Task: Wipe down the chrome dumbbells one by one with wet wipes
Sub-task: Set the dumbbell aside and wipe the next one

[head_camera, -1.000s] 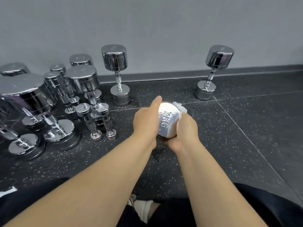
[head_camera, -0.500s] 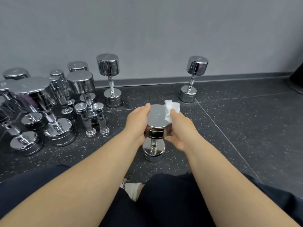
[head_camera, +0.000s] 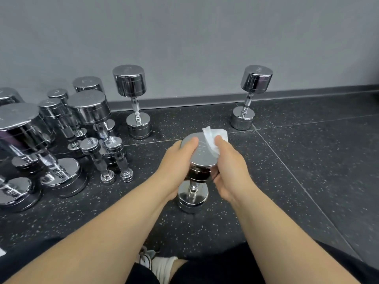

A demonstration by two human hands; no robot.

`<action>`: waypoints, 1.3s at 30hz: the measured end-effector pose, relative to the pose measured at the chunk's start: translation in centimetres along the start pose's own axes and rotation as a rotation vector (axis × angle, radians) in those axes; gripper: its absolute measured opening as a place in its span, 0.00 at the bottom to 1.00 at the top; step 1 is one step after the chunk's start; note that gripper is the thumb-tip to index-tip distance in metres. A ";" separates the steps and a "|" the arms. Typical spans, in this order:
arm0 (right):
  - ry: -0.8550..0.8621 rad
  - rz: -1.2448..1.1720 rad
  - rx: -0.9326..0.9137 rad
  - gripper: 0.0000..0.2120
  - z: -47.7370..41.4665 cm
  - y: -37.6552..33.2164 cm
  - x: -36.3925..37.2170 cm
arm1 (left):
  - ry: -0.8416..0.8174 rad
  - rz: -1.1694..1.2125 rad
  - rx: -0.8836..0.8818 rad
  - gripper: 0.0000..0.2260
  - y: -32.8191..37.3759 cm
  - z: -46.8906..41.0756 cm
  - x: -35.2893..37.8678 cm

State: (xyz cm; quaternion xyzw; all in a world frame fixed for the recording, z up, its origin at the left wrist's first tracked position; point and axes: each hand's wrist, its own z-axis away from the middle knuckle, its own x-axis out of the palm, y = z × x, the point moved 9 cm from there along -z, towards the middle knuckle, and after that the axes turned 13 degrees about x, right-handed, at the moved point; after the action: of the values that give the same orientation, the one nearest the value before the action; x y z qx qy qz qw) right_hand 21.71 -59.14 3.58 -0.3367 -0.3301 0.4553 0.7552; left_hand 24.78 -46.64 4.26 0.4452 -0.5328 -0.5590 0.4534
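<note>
Standing upright on the floor [head_camera: 307,181] at centre, one dumbbell [head_camera: 202,156] was recorded: lower head set on the speckled rubber, upper head held between both hands.

Left hand [head_camera: 174,167]: fingers were curled round the left side of the upper head, and the thumb was laid on its top face.

Right hand [head_camera: 231,173]: a white wipe [head_camera: 215,138] was pinched between thumb and fingers and pressed to the right rim of that face, with a crumpled corner left projecting past the thumb. The marking engraved on the face could not be read.

A cluster [head_camera: 61,140] of chrome dumbbells, all upright, was noted at left, apart from the held one. A rear dumbbell [head_camera: 131,83] and a right dumbbell [head_camera: 253,87] were stood singly near the wall [head_camera: 184,37].
</note>
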 end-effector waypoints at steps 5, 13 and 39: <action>0.004 0.023 -0.036 0.14 -0.7 -1.8 1.2 | 0.041 -0.095 0.058 0.25 1.8 -2.1 -0.6; 0.238 0.570 -0.469 0.15 -0.2 -5.9 3.0 | 0.130 0.116 -0.162 0.16 0.3 -3.9 -2.5; -0.281 -0.577 0.143 0.25 -5.5 1.2 3.7 | -0.312 -1.290 0.990 0.18 9.6 -1.2 -1.2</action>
State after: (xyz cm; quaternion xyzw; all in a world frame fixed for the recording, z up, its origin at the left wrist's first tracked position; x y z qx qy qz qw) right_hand 26.92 -56.48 0.23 -0.1092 -0.4798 0.2867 0.8220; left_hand 26.54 -45.89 13.77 0.7288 -0.4141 -0.4655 -0.2842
